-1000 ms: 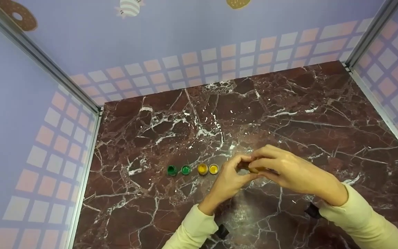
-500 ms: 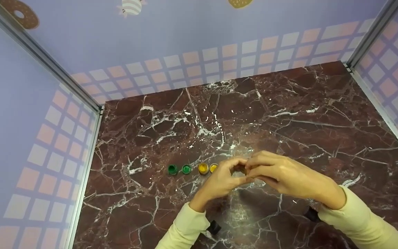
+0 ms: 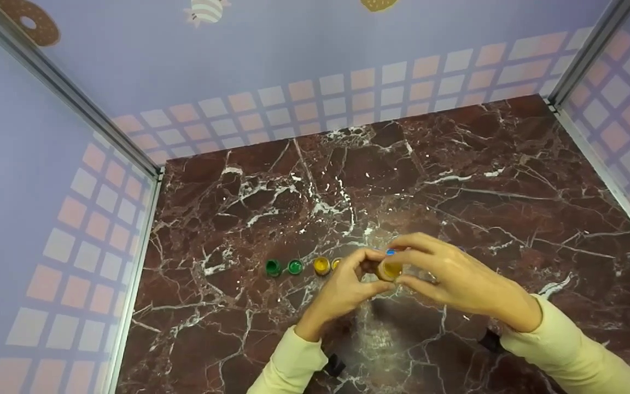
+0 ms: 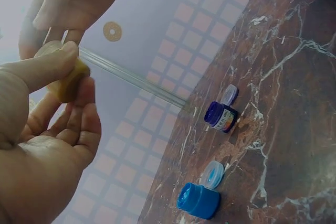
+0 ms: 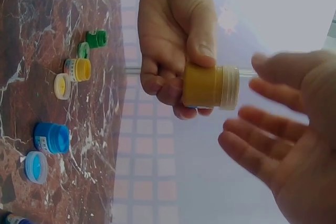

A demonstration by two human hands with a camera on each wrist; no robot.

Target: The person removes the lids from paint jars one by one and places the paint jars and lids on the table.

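Note:
My left hand [image 3: 345, 282] holds a small ochre-yellow paint jar [image 5: 202, 86] between thumb and fingers. A clear screw lid [image 5: 229, 87] sits on the jar's mouth, turned towards my right hand. Beside that lid my right hand [image 5: 294, 135] hovers with fingers apart and loosely bent, not touching it in the right wrist view. From above, the ochre jar [image 3: 391, 270] shows between both hands. In the left wrist view my left thumb and fingers pinch the jar [image 4: 72, 85], and my right hand [image 4: 79, 3] is above it.
Uncapped paint jars stand on the marbled table [image 3: 238, 230], lids beside them: green jar [image 3: 273, 268], green lid [image 3: 295, 267], yellow jar [image 3: 321, 266], yellow lid [image 5: 62, 86], blue jar [image 4: 199, 201], blue lid [image 4: 212, 174], purple jar [image 4: 221, 116], purple lid [image 4: 230, 95]. Patterned panels [image 3: 293, 54] enclose the table.
Both hands have shifted slightly left. My right fingers, earlier closed around the jar's end, have spread away from it, and more of the ochre jar shows.

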